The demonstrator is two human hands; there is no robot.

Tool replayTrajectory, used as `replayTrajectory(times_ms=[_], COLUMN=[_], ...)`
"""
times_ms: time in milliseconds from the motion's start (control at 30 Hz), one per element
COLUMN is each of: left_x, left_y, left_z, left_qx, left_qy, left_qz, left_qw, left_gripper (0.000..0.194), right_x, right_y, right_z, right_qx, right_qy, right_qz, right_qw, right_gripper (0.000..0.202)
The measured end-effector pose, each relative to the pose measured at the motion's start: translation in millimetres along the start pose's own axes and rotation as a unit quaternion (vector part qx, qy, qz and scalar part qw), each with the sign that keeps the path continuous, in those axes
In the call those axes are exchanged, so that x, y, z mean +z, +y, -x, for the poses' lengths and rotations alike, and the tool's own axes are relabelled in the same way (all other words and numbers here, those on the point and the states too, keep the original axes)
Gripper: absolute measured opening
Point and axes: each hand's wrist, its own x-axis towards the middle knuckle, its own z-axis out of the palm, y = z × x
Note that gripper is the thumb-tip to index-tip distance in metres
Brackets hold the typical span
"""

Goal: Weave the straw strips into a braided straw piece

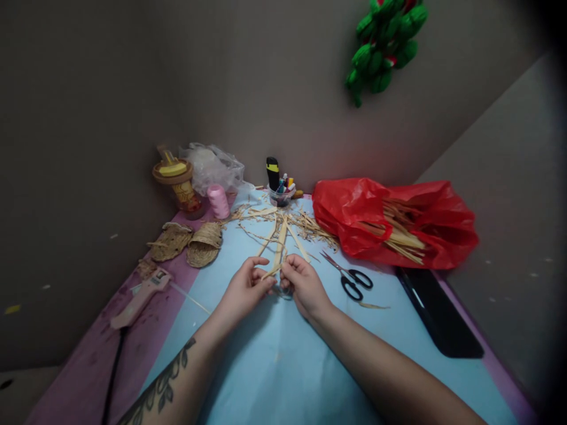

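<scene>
My right hand [305, 286] is closed, thumb and fingers pinching a pale straw strip [272, 272]. The strip's other end meets my left hand [248, 286], whose thumb and curled fingers close about it while the index finger lifts a little. Longer flat straw strips [280, 242] fan out behind my fingers on the blue sheet, and a thin twisted straw cord arcs across them. Something clear and round [283, 291], partly hidden, lies under my hands. Black-handled scissors [349, 277] rest with blades part open to the right of my right hand.
Left are two woven straw pieces [204, 244], a pink glue gun [142, 298], a pink thread spool [218, 201] and a lidded cup [188, 195]. Behind stands a tub of pens [282, 196]. A red bag [349, 215] of straw and a black flat object [438, 313] lie right.
</scene>
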Motion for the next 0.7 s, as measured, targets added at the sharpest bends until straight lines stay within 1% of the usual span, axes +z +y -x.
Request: replayTrajectory(times_ms=[100,167,233,333,367,433,500,533,600,667,700], left_x=[-1.8,-2.1,-2.7,-5.6,-7.2,-10.8,-14.2,-15.5,-16.7,-15.9,-14.9], left_y=[0,1,3,7,9,12,14,15,17,19,19], left_z=[0,1,3,5,5,4,1,0,-4,-9,-13], left_qx=[-0.023,-0.026,-0.018,0.010,0.022,0.046,0.057,0.060,0.064,0.068,0.069], left_qy=[-0.011,-0.022,-0.043,-0.081,-0.079,-0.040,0.023,0.052,0.089,0.111,0.119], left_qz=[0.025,0.025,0.013,-0.035,-0.060,-0.115,-0.176,-0.210,-0.295,-0.392,-0.437], left_qw=[0.999,0.999,0.999,0.996,0.995,0.991,0.982,0.975,0.949,0.911,0.889], left_gripper=[0.046,0.045,0.046,0.051,0.050,0.041,0.028,0.025,0.030,0.034,0.032], right_x=[2,3,1,-12,-18,-31,-43,-48,-56,-64,-68], right_y=[-4,-7,-11,-21,-26,-41,-60,-70,-89,-102,-105], right_z=[3,6,8,9,9,9,11,12,15,16,14], right_qx=[0.010,0.024,0.024,-0.030,-0.053,-0.093,-0.126,-0.144,-0.179,-0.196,-0.198], right_qy=[-0.001,-0.018,-0.040,-0.048,-0.047,-0.042,-0.037,-0.032,-0.027,-0.028,-0.031], right_qz=[-0.055,-0.079,-0.081,-0.057,-0.045,-0.024,-0.017,-0.016,-0.009,-0.001,0.002], right_qw=[0.998,0.996,0.996,0.997,0.996,0.995,0.991,0.989,0.983,0.980,0.980], right_gripper=[0.030,0.032,0.034,0.034,0.034,0.033,0.031,0.031,0.030,0.029,0.029])
